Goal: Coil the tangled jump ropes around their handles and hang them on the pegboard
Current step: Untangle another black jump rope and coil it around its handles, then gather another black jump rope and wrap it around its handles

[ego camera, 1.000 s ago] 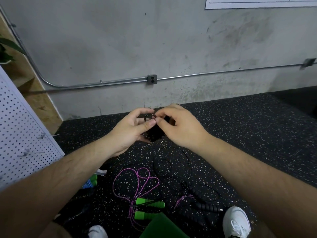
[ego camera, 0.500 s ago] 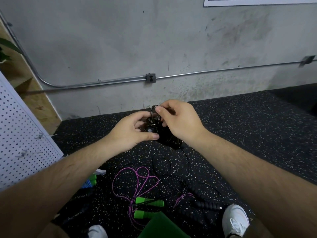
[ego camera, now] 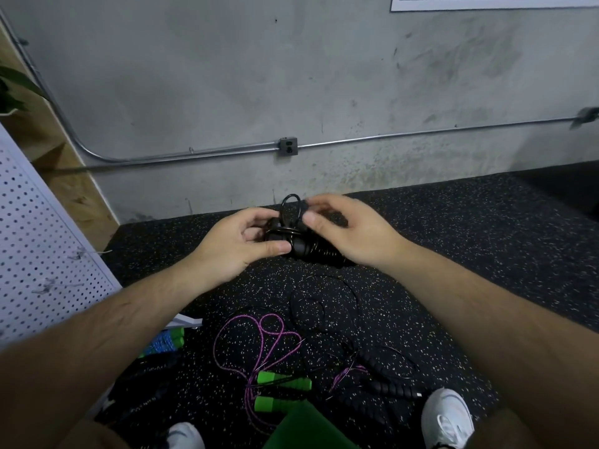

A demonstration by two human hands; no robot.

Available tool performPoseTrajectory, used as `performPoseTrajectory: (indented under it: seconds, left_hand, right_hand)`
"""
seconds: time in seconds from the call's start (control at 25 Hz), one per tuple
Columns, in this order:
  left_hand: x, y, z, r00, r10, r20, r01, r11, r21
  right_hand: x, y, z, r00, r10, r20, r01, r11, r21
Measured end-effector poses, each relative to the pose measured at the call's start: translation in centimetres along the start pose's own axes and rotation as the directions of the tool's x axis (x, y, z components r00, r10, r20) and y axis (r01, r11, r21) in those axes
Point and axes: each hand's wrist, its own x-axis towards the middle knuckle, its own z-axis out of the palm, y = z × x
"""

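A black jump rope point(ego camera: 306, 249), coiled tight around its handles, is held above the speckled floor. My left hand point(ego camera: 236, 244) grips its left end, thumb along the front. A small loop of its cord point(ego camera: 290, 205) sticks up. Just right of that loop is my right hand point(ego camera: 353, 233), blurred, its fingers loosely curled with a gap between thumb and fingertips. A purple rope point(ego camera: 259, 338) with green handles point(ego camera: 283, 382) lies tangled on the floor with thin black cord point(ego camera: 324, 301). The white pegboard point(ego camera: 39, 254) leans at the left.
A black ribbed handle point(ego camera: 389, 388) lies by my right shoe point(ego camera: 447, 419). A blue rope with green handles point(ego camera: 168, 341) rests at the pegboard's foot. A green sheet point(ego camera: 308, 429) sits between my shoes. A concrete wall with a metal conduit point(ego camera: 201, 153) stands beyond.
My right hand pulled the cord loop upward, then let go of it and shifted right. My left hand kept its grip on the bundle, whose loop now stands free.
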Motion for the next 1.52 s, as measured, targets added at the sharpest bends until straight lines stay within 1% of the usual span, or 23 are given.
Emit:
performPoseTrajectory:
  seconds: [0.04, 0.08, 0.16, 0.2, 0.28, 0.4, 0.52, 0.64, 0.72, 0.84, 0.92, 1.0, 1.04, 1.08, 1.2, 1.28, 1.32, 1.4, 1.44, 1.48, 1.52]
  left_hand:
    - [0.1, 0.0, -0.3, 1.000, -0.004, -0.023, 0.004, 1.000, -0.020]
    - [0.1, 0.0, -0.7, 0.999, -0.005, -0.044, 0.003, 0.999, -0.035]
    - [0.3, -0.2, -1.3, 0.998, -0.009, -0.057, 0.007, 0.999, -0.035]
    - [0.5, -0.4, -1.7, 0.999, -0.014, -0.051, 0.012, 1.000, -0.024]
    - [0.8, -1.2, -2.9, 0.999, -0.033, -0.035, 0.035, 0.998, 0.060]
    - [0.7, -2.1, -5.1, 0.994, -0.084, -0.066, 0.098, 0.960, 0.261]
    - [0.7, -1.8, -7.3, 0.989, -0.102, -0.103, 0.132, 0.928, 0.347]
    - [-0.1, -2.6, -10.0, 0.979, -0.155, -0.131, 0.199, 0.853, 0.482]
    - [-1.5, -5.4, -11.7, 0.958, -0.192, -0.213, 0.276, 0.825, 0.493]
    - [-4.7, -10.6, -13.1, 0.897, -0.249, -0.366, 0.391, 0.833, 0.391]
    - [-7.0, -14.6, -14.2, 0.830, -0.350, -0.435, 0.501, 0.809, 0.306]
    - [-9.3, -19.5, -15.3, 0.780, -0.424, -0.460, 0.563, 0.796, 0.221]
    - [-10.4, -21.7, -15.7, 0.756, -0.451, -0.474, 0.586, 0.789, 0.184]
    - [-11.6, -23.9, -16.2, 0.724, -0.485, -0.491, 0.622, 0.766, 0.161]
    - [-14.6, -28.6, -16.6, 0.616, -0.590, -0.521, 0.725, 0.684, 0.082]
    - [-16.1, -31.0, -16.7, 0.571, -0.629, -0.528, 0.769, 0.634, 0.076]
    - [-16.8, -32.2, -16.9, 0.554, -0.635, -0.538, 0.793, 0.600, 0.109]
    - [-18.3, -34.3, -17.0, 0.525, -0.667, -0.529, 0.835, 0.524, 0.169]
    - [-19.2, -35.0, -17.0, 0.511, -0.687, -0.516, 0.848, 0.502, 0.172]
    - [-20.2, -35.9, -16.9, 0.496, -0.708, -0.504, 0.859, 0.484, 0.165]
    - [-21.1, -36.3, -16.8, 0.480, -0.719, -0.503, 0.868, 0.473, 0.152]
  right_hand:
    - [0.1, 0.4, 0.1, 0.997, -0.025, 0.069, 0.028, 0.998, -0.050]
    - [0.2, 0.6, 0.1, 0.991, -0.018, 0.131, 0.025, 0.998, -0.053]
    - [0.4, 0.7, 0.1, 0.973, 0.003, 0.229, -0.004, 1.000, 0.002]
    - [0.6, 0.7, 0.4, 0.969, -0.005, 0.248, 0.008, 1.000, -0.013]
    - [1.3, 0.4, 1.6, 0.968, -0.027, 0.251, 0.053, 0.994, -0.097]
    - [2.5, -0.2, 4.2, 0.966, -0.079, 0.247, 0.121, 0.979, -0.163]
    - [4.2, -1.0, 7.1, 0.960, -0.124, 0.252, 0.179, 0.961, -0.211]
    - [5.8, -2.2, 10.6, 0.959, -0.145, 0.245, 0.209, 0.944, -0.256]
    - [6.8, -2.9, 13.8, 0.948, -0.167, 0.270, 0.248, 0.920, -0.303]
    - [7.7, -3.5, 19.5, 0.915, -0.142, 0.377, 0.268, 0.914, -0.305]
    - [8.1, -3.2, 23.8, 0.879, -0.090, 0.468, 0.228, 0.942, -0.247]
    - [8.1, -2.5, 28.0, 0.830, -0.064, 0.554, 0.198, 0.963, -0.184]
    - [7.8, -2.2, 30.1, 0.806, -0.070, 0.587, 0.205, 0.964, -0.167]
    - [7.6, -2.0, 32.4, 0.784, -0.076, 0.616, 0.225, 0.960, -0.167]
    - [6.8, -1.6, 38.7, 0.748, -0.082, 0.658, 0.306, 0.923, -0.233]
    - [6.2, -1.3, 42.7, 0.706, -0.060, 0.705, 0.311, 0.922, -0.232]
    - [5.8, -1.0, 44.5, 0.680, -0.048, 0.731, 0.297, 0.930, -0.216]
    - [3.9, -0.4, 47.7, 0.626, -0.001, 0.780, 0.238, 0.953, -0.189]
    - [2.7, -0.3, 49.1, 0.605, 0.021, 0.796, 0.205, 0.962, -0.182]
    - [1.3, -0.2, 50.5, 0.591, 0.036, 0.806, 0.179, 0.968, -0.175]
    - [0.0, -0.3, 51.7, 0.597, 0.039, 0.801, 0.163, 0.972, -0.168]
